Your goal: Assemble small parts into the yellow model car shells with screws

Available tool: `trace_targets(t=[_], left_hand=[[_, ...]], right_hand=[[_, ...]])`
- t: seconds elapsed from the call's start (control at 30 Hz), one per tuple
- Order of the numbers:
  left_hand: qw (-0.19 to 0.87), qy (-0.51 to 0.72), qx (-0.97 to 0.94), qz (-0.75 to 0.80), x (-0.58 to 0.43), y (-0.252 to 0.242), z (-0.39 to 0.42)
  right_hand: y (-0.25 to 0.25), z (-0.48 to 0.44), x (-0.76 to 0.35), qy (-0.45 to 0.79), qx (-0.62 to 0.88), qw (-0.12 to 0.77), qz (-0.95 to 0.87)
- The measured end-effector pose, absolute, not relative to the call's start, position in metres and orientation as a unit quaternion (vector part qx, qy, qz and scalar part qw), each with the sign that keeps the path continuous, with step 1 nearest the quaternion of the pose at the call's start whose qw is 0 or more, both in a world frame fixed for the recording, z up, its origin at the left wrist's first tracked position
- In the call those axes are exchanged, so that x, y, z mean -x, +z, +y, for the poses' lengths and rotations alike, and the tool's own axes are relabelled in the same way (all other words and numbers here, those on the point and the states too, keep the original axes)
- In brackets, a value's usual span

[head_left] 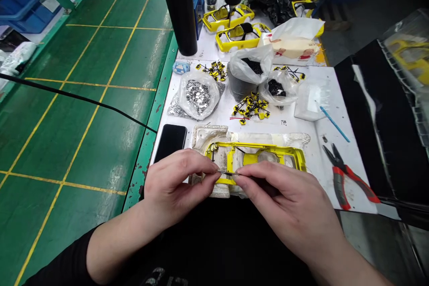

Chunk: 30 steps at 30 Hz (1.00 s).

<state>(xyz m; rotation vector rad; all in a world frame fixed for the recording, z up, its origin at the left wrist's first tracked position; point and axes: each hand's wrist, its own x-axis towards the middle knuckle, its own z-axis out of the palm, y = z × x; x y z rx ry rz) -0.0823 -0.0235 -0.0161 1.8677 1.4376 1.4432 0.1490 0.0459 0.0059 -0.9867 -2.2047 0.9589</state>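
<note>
My left hand (179, 181) and my right hand (288, 201) meet over a yellow plastic toy-car body (230, 157). Between their fingertips is a small, thin, dark rod-like piece (227, 173), pinched at both ends. Its exact kind is too small to make out. The car body lies in a worn off-white foam holder (209, 131), its lower right part hidden behind my right hand. Left of the holder lies a black phone (171, 138), close to my left hand. Pliers (342, 170) with red and black handles rest to the right of my right hand.
Behind the holder stand a bag of silver discs (198, 97), a bag of black bits (276, 88) and a pile of small yellow-and-black parts (252, 106). Farther back are a black bottle (179, 11), yellow car bodies (239, 38) and a tissue pack (291, 47). A green conveyor (83, 111) runs along the left.
</note>
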Motion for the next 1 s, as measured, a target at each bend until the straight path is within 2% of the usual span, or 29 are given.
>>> trace_targets(t=[0.2, 0.33, 0.43, 0.57, 0.77, 1.0], left_hand=[[0.192, 0.499, -0.656, 0.533, 0.084, -0.023, -0.025], [0.145, 0.441, -0.651, 0.6, 0.091, -0.026, -0.025], [0.114, 0.384, -0.658, 0.638, 0.097, -0.029, -0.022], [0.138, 0.342, -0.668, 0.647, 0.101, -0.035, -0.019], [0.15, 0.349, -0.679, 0.628, 0.098, -0.044, -0.02], [0.117, 0.356, -0.683, 0.626, 0.096, -0.049, -0.021]], right_hand=[[0.001, 0.05, -0.148, 0.347, 0.356, 0.267, -0.826], [-0.01, 0.063, -0.145, 0.282, 0.375, 0.267, -0.842], [-0.021, 0.073, -0.14, 0.22, 0.399, 0.222, -0.862], [-0.032, 0.079, -0.132, 0.167, 0.417, 0.174, -0.877], [-0.033, 0.077, -0.125, 0.138, 0.419, 0.154, -0.884], [-0.033, 0.078, -0.12, 0.113, 0.414, 0.14, -0.892]])
